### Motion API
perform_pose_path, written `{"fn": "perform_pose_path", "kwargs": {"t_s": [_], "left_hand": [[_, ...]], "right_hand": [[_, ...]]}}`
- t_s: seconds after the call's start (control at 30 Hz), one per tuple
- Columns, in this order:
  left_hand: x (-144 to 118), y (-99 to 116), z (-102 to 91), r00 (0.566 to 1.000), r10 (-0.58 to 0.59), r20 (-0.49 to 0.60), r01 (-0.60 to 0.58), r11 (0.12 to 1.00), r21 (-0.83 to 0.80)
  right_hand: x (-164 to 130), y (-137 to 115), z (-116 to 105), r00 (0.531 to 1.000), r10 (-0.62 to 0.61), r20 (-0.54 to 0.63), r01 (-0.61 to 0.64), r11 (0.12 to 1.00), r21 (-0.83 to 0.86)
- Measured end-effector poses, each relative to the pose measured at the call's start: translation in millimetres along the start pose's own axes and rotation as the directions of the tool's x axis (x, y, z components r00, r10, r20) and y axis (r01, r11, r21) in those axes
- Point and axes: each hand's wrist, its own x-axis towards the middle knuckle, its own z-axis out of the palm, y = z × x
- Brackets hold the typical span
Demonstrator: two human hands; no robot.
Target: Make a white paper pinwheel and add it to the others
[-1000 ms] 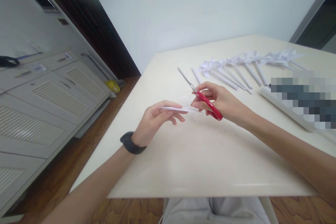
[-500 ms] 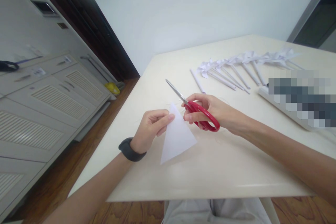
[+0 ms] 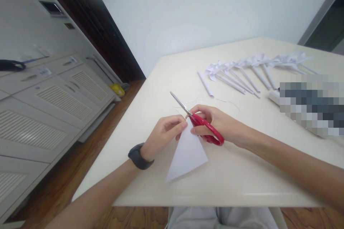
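My left hand [image 3: 163, 135], with a dark band at the wrist, pinches the top corner of a white paper triangle [image 3: 188, 154] that lies tilted over the cream table [image 3: 242, 171]. My right hand [image 3: 220, 125] grips red-handled scissors [image 3: 200, 121], fingers through the loops. The blades are closed and point up-left, away from me. The thumb and fingertips of that hand also touch the paper's top corner, close against my left fingers.
Several white paper pinwheels on rolled paper sticks [image 3: 249, 69] lie in a row at the far right of the table, with one loose paper stick [image 3: 205, 84] beside them. A white flat object [image 3: 275, 96] sits at the right. Grey cabinets [image 3: 51, 107] stand to the left.
The paper went from edge-on, held level between both hands, to hanging flat with its point up. Both hands and the scissors have come nearer to me and closer together.
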Motion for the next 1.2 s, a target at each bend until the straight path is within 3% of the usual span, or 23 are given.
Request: {"fn": "perform_pose_path", "kwargs": {"t_s": [0.2, 0.33, 0.57, 0.67, 0.87, 1.2], "left_hand": [[0, -6, 1.3, 1.000, -0.012, 0.027, 0.012, 1.000, 0.000], [0, -7, 2.9, 0.999, 0.011, 0.054, -0.013, 1.000, 0.028], [-2, -1, 6.6, 0.992, 0.114, 0.052, -0.123, 0.953, 0.276], [-3, 0, 7.6, 0.989, 0.130, 0.072, -0.146, 0.941, 0.305], [-3, -1, 9.8, 0.990, 0.100, 0.103, -0.125, 0.953, 0.277], [-2, -2, 9.2, 0.989, 0.046, 0.143, -0.058, 0.995, 0.080]], "right_hand": [[3, 8, 5, 1.000, -0.017, 0.023, 0.017, 1.000, 0.003], [5, 10, 5, 0.996, -0.066, -0.062, 0.067, 0.998, 0.013], [5, 11, -1, 0.995, -0.062, -0.084, 0.060, 0.998, -0.035], [5, 11, -3, 0.995, -0.067, -0.078, 0.061, 0.995, -0.082], [7, 12, -5, 0.990, -0.113, -0.086, 0.096, 0.980, -0.174], [0, -2, 0, 0.996, -0.047, -0.071, 0.044, 0.998, -0.036]]}}
